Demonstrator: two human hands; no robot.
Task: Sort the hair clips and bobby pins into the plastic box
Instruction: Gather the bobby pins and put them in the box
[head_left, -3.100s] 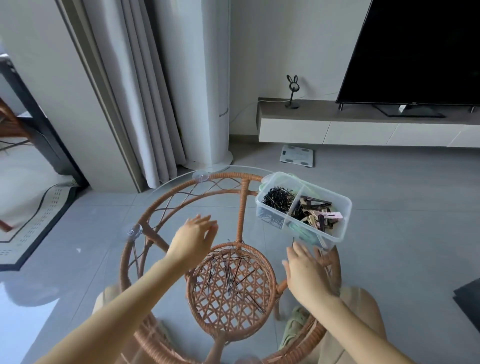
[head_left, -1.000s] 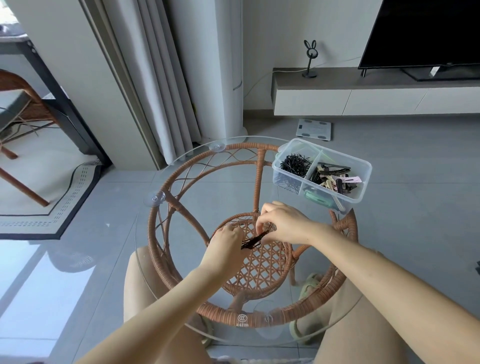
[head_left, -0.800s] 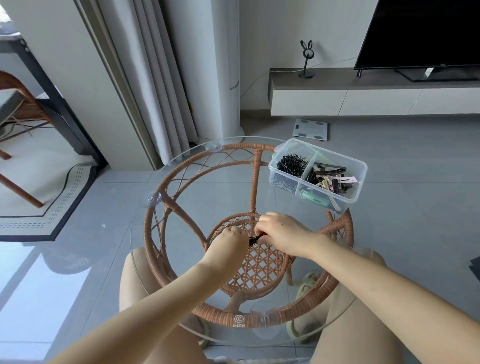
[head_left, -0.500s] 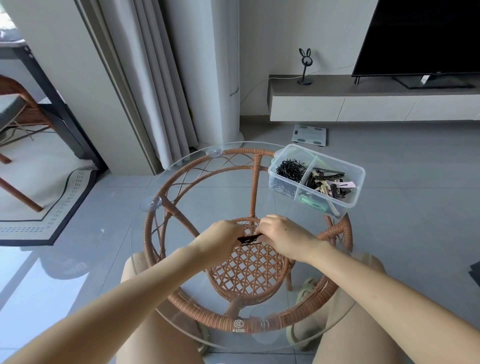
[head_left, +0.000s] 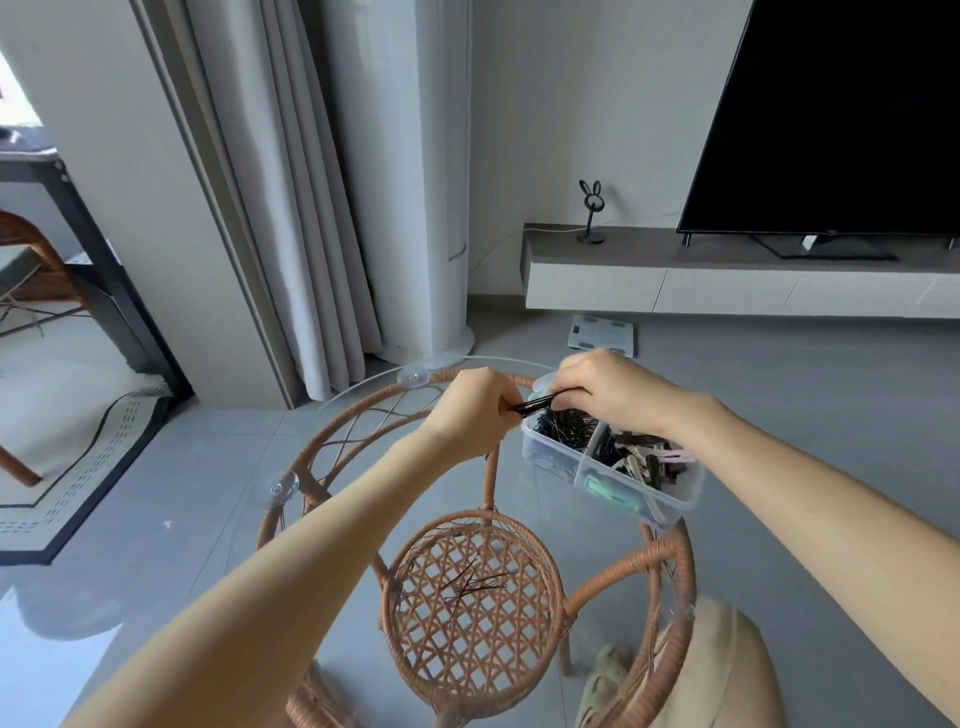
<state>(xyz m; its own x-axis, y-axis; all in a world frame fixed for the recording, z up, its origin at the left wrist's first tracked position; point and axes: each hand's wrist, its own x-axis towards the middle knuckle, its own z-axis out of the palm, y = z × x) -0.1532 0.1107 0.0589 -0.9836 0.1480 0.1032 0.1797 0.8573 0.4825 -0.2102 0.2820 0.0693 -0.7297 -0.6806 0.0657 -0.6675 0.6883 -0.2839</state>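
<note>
A clear plastic box (head_left: 550, 457) with compartments sits at the far right of the round glass table top (head_left: 332, 499). Its left compartment holds a heap of black bobby pins (head_left: 569, 423); the right one holds several hair clips (head_left: 644, 460). My left hand (head_left: 475, 415) and my right hand (head_left: 602, 387) together pinch a small bundle of black bobby pins (head_left: 535, 404) over the box's left rim. Several loose bobby pins (head_left: 475, 584) lie on the glass over the woven rattan shelf.
The glass top rests on a rattan frame (head_left: 670, 566) with suction cups (head_left: 283, 488). My knees and a slipper show below the table. Beyond are a grey curtain (head_left: 291, 208), a scale (head_left: 602, 332) on the floor, a TV bench (head_left: 727, 275) and a TV.
Both hands lifted the bundle of bobby pins from the middle of the table and carried it up and right to the box's left compartment. The camera tilted up.
</note>
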